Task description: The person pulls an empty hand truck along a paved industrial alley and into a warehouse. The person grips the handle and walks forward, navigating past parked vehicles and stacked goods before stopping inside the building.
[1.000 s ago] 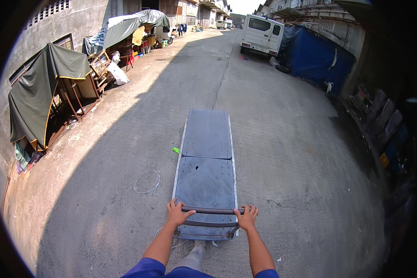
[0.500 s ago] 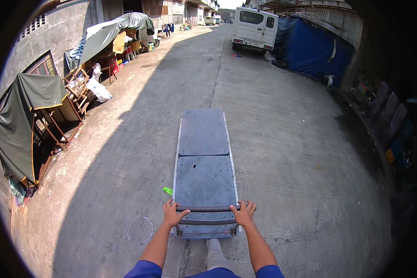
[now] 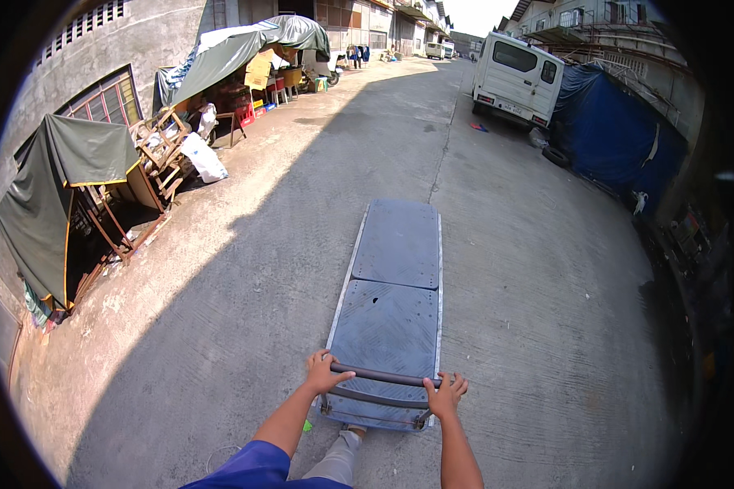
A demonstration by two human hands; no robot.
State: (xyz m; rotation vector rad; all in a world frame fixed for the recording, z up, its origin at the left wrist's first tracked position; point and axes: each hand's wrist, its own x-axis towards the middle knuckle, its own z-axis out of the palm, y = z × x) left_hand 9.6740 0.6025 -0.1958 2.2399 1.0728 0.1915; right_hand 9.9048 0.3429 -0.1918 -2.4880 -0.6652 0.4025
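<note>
Lengthwise, flatbed cart (image 3: 393, 301) straight ahead, handle (image 3: 383, 377) nearest.

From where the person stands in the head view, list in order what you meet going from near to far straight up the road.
Left hand and right hand on the cart handle → grey platform cart deck → bare concrete road → white van → distant buildings.
</note>
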